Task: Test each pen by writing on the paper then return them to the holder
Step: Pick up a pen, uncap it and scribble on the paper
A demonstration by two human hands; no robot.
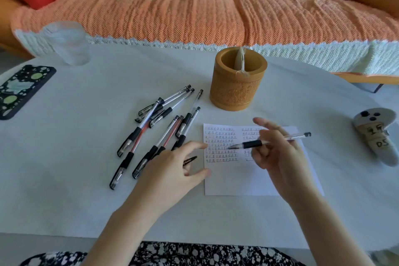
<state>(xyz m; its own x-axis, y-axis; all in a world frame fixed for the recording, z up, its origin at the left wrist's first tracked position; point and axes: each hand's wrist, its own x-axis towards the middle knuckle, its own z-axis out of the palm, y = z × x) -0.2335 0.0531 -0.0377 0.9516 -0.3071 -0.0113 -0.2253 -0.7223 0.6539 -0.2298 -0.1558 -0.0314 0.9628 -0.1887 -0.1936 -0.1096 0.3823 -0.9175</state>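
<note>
The paper (248,170) bears rows of "正"; controller (376,136) reads "DS".

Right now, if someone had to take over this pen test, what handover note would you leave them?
Right hand: holds one uncapped pen, its tip over the paper.
Left hand: open, resting at the paper's left edge; a black pen cap lies by its fingers.
Loose pens: a capped pile left of the paper.
Holder: behind the paper, no pens visible in it, only a pale object.
Done: rows of test marks on the paper.
Left: cap the held pen, test any untested ones, return all to the holder.
</note>
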